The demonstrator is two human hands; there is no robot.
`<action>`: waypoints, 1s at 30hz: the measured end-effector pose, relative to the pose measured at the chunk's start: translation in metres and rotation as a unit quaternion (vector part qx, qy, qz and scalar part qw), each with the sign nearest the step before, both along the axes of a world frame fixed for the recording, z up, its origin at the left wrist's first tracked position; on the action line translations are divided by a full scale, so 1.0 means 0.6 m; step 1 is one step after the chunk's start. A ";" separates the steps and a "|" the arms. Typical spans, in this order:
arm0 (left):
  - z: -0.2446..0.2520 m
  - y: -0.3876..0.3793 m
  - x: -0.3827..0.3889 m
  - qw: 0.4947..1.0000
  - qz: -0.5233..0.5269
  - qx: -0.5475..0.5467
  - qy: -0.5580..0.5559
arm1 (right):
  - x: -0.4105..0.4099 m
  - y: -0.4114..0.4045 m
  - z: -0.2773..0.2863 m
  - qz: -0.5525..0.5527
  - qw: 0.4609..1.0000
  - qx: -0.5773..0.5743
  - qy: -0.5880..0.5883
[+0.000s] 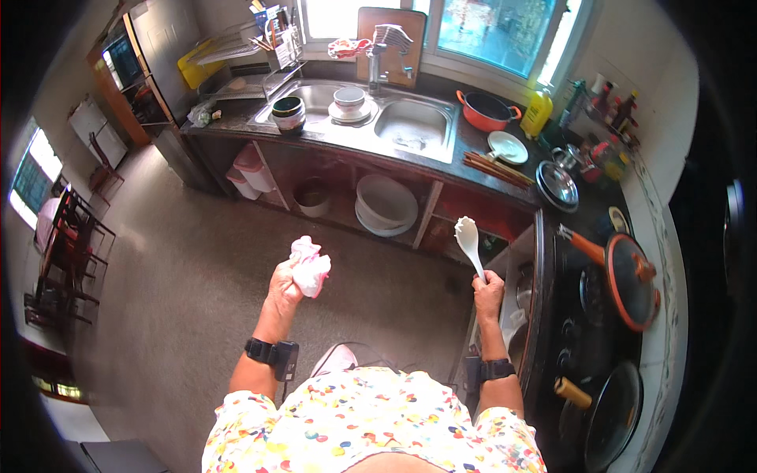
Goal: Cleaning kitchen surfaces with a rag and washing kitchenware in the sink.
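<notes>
My left hand [285, 282] grips a crumpled pink and white cloth [311, 271], held out over the floor. In my right hand [489, 292] is a white rice paddle [468, 237], its handle in my fist and its head pointing up and away from me. The paddle's tip has a bumpy edge; whether something sticks to it I cannot tell. Both hands are in front of the lower cabinets, apart from the counter. The right one is close to the open shelves under the stove side.
Ahead, a double sink [414, 127] holds stacked bowls [349, 103] on its divider, with a jar [288, 113] at its left. An orange pot [486, 110], chopsticks [497, 169] and plates [507, 146] stand right of it. A lidded pan [631, 281] and wok lid [614, 417] occupy the stove.
</notes>
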State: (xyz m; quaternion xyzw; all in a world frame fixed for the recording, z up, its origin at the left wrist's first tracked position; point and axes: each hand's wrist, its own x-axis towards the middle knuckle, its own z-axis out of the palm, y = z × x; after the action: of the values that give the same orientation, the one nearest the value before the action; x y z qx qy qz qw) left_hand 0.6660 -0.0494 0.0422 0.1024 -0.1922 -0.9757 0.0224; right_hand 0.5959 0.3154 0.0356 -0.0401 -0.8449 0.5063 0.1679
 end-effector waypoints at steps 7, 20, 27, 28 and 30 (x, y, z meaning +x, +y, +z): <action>-0.010 -0.058 -0.171 0.997 -0.008 -0.031 -0.071 | -0.203 -0.069 -0.010 0.037 0.993 -0.085 -0.069; 0.033 -0.034 -0.665 0.978 -0.199 0.062 0.027 | -0.522 -0.200 0.015 0.105 0.946 -0.221 -0.215; 0.021 0.017 -0.821 0.972 -0.176 -0.105 -0.116 | -0.678 -0.253 -0.031 0.117 0.932 -0.211 -0.271; 0.031 0.026 -0.832 0.958 -0.193 -0.157 -0.144 | -0.703 -0.255 -0.041 0.123 0.929 -0.203 -0.285; 0.020 0.037 -0.858 0.945 -0.203 -0.218 -0.135 | -0.748 -0.265 -0.057 0.122 0.925 -0.201 -0.298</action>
State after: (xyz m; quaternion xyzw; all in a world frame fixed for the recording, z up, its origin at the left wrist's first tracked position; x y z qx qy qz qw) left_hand 0.1510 -0.0270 0.0543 0.1847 -0.4183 -0.8708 -0.1808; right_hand 0.1472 0.1562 0.0015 -0.1189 -0.7351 0.6465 -0.1659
